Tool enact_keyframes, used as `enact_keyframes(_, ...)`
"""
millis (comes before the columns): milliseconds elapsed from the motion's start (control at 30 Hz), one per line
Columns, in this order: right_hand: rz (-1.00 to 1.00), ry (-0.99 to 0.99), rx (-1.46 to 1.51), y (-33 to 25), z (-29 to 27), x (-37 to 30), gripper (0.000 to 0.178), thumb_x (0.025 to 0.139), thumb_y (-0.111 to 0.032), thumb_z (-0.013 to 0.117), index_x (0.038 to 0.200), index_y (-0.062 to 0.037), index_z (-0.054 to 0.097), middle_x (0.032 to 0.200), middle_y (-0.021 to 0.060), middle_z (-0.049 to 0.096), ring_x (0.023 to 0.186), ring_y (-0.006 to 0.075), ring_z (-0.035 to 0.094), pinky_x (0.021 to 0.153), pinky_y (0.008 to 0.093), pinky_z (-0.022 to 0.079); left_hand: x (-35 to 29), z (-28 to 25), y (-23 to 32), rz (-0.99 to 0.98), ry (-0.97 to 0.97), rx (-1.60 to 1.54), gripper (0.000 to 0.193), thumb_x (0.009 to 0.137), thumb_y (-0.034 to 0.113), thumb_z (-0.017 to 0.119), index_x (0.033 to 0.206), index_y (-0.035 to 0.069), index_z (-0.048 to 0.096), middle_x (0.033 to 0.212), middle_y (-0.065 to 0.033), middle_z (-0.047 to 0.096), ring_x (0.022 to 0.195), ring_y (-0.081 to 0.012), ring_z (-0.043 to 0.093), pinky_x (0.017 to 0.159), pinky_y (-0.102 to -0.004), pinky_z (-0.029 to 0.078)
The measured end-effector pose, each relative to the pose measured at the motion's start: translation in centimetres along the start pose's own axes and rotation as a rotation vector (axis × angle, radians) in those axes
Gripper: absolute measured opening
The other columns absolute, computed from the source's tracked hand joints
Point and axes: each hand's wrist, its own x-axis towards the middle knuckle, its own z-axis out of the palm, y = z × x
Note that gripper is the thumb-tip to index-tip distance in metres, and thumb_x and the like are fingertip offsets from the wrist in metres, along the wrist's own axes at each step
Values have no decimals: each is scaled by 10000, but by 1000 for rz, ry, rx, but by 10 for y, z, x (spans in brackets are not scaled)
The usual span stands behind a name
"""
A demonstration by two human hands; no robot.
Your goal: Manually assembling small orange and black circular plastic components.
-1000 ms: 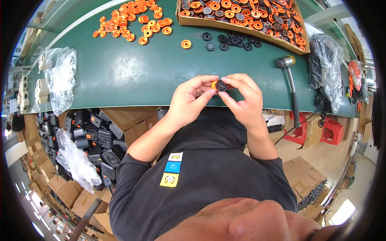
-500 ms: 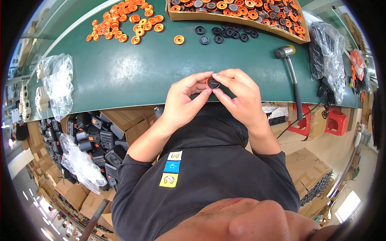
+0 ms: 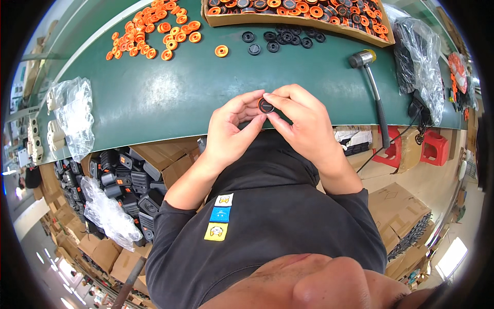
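Observation:
Between my two hands is a small round knob [image 3: 266, 106], with a black disc face and an orange rim. The fingertips of my left hand [image 3: 234, 126] pinch its left side. Thumb and forefinger of my right hand [image 3: 303, 118] close on it from the right. Both hands hover over the near edge of the green table [image 3: 170, 98]. Beyond them lie a single orange ring [image 3: 221, 51], a heap of orange rings [image 3: 149, 31] at the far left, and several loose black discs [image 3: 285, 37] in front of a cardboard box.
The open cardboard box [image 3: 303, 23] at the back holds many orange-and-black knobs. A mallet [image 3: 373, 87] lies at right, beside clear plastic wrapping [image 3: 424, 62]. More clear plastic [image 3: 74, 118] sits at the left edge. Below stand black devices [image 3: 139, 180], cartons [image 3: 393, 208] and red stools [image 3: 435, 148].
The knob has tilted so more of its black face shows, still between both hands. The whole view has shifted slightly; the loose parts on the table lie as before.

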Motion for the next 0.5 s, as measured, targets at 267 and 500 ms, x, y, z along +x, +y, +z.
enact_keyframes(267,0,-26,10,0,0,0,285,766,-3,745,1046,4,690,981,108,655,859,302,656,729,388,545,2,1,-4,-39,70,-52,317,972,8,609,1276,-80,585,1118,-142,698,1022,-174,677,904,-313,559)
enact_keyframes(500,91,18,246,17,8,-7,328,799,-18,762,1120,4,693,999,99,655,868,221,654,759,317,541,7,0,-6,-21,100,-55,307,977,31,610,1265,-76,606,1098,-144,706,1005,-181,681,890,-329,569)
